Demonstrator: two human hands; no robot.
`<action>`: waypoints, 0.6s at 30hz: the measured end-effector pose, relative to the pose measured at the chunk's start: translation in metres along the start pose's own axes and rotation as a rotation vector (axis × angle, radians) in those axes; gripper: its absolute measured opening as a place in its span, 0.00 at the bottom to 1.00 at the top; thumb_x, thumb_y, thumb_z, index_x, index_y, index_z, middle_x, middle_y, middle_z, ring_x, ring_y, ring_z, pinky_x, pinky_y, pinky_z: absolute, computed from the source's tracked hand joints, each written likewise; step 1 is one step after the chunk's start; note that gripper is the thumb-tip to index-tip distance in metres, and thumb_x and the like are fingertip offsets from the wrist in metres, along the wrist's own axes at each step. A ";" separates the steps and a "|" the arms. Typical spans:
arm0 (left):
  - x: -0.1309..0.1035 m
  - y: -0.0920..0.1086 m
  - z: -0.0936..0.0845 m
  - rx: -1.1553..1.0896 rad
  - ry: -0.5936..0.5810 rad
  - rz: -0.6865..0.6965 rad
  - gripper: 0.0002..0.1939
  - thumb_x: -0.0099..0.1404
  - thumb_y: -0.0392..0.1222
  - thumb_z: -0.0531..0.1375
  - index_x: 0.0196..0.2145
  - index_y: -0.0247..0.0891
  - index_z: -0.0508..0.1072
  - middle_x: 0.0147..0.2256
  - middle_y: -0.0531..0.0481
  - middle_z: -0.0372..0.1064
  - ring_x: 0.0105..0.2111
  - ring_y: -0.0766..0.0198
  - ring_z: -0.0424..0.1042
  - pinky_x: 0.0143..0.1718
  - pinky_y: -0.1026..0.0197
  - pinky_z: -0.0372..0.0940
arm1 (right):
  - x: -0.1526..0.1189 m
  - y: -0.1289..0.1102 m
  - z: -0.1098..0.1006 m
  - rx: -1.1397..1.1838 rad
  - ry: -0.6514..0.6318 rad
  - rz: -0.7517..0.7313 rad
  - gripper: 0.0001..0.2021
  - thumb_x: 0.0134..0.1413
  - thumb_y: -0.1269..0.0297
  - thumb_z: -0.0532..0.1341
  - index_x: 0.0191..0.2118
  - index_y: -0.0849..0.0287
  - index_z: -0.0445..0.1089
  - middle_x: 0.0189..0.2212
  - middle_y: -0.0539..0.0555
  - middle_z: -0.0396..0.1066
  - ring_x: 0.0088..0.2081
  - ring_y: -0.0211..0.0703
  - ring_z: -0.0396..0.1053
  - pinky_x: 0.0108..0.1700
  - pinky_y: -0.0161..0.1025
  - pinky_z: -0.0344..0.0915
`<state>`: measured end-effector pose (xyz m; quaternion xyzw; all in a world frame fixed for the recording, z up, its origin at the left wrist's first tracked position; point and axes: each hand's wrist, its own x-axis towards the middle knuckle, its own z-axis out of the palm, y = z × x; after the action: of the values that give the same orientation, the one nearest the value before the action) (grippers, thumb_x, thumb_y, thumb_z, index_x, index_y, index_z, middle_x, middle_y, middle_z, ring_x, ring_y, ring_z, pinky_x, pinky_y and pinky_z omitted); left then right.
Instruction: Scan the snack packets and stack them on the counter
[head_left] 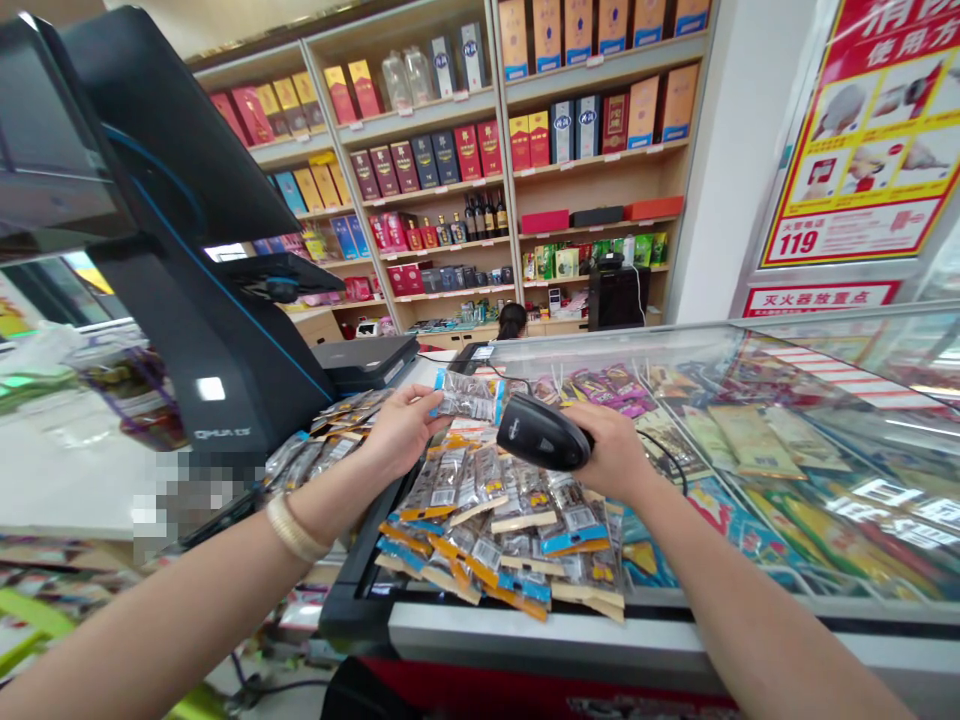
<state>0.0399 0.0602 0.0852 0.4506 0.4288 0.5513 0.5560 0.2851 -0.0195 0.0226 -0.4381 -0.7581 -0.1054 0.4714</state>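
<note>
Stocked shop shelves (pixel 420 113) fill the far side; nearer, I hold one packet (pixel 466 398) up by one scanner (pixel 546 434).
On the left stands one dark terminal (pixel 247 300), a smaller heap (pixel 322 445) of packets by its base, too overlapped to count. Next, my left hand (pixel 406 428) has thumb and fingers pinched on the left end of that one blue-ended packet, above the far side of a larger pile (pixel 487 545): over a dozen, exact count hidden, lying on a glass-topped cabinet (pixel 525 640). My right hand (pixel 613 452) is wrapped round the scanner's handle, its head just beside the packet; touching or not, I cannot tell. I judge things partway: one packet in hand, two heaps apart, nothing showing which is done or left.
</note>
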 end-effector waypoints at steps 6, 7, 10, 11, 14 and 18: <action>-0.010 -0.005 0.015 -0.004 -0.018 0.004 0.08 0.53 0.29 0.62 0.24 0.35 0.64 0.23 0.53 0.69 0.25 0.68 0.72 0.33 0.61 0.71 | 0.001 -0.003 0.000 -0.027 -0.097 0.059 0.12 0.40 0.69 0.61 0.36 0.57 0.73 0.31 0.54 0.75 0.34 0.46 0.72 0.37 0.39 0.65; -0.012 -0.005 0.017 0.001 -0.020 -0.002 0.08 0.53 0.29 0.61 0.24 0.35 0.65 0.23 0.53 0.69 0.25 0.68 0.72 0.33 0.62 0.71 | 0.001 -0.003 0.000 -0.032 -0.102 0.067 0.11 0.41 0.69 0.61 0.35 0.57 0.73 0.31 0.54 0.75 0.33 0.46 0.72 0.36 0.39 0.65; -0.015 -0.004 0.020 0.001 -0.037 -0.010 0.08 0.54 0.28 0.61 0.24 0.35 0.65 0.24 0.52 0.70 0.26 0.68 0.72 0.32 0.64 0.71 | 0.001 -0.002 0.000 -0.028 -0.083 0.079 0.11 0.41 0.68 0.61 0.36 0.57 0.73 0.30 0.54 0.75 0.32 0.46 0.72 0.35 0.38 0.65; -0.015 -0.003 0.019 -0.005 -0.042 -0.009 0.07 0.55 0.28 0.60 0.24 0.35 0.65 0.24 0.52 0.70 0.26 0.68 0.72 0.32 0.63 0.71 | 0.001 -0.001 0.000 -0.020 -0.057 0.082 0.11 0.41 0.68 0.61 0.36 0.56 0.73 0.31 0.54 0.75 0.33 0.46 0.72 0.34 0.38 0.65; -0.009 0.000 0.015 -0.022 -0.040 -0.006 0.07 0.58 0.29 0.59 0.25 0.35 0.65 0.24 0.51 0.71 0.27 0.67 0.73 0.33 0.62 0.71 | 0.001 0.006 -0.002 0.000 0.105 0.103 0.12 0.41 0.67 0.61 0.37 0.57 0.73 0.32 0.55 0.76 0.34 0.48 0.73 0.35 0.39 0.66; 0.003 0.007 0.011 0.035 -0.070 -0.051 0.06 0.58 0.29 0.61 0.26 0.34 0.68 0.26 0.50 0.71 0.25 0.69 0.72 0.29 0.66 0.69 | 0.002 0.013 -0.006 0.007 0.348 0.204 0.09 0.43 0.63 0.63 0.34 0.57 0.71 0.27 0.53 0.74 0.30 0.47 0.71 0.31 0.39 0.66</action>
<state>0.0487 0.0630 0.0945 0.4681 0.4302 0.5133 0.5765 0.2986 -0.0143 0.0239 -0.4861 -0.6173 -0.1288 0.6050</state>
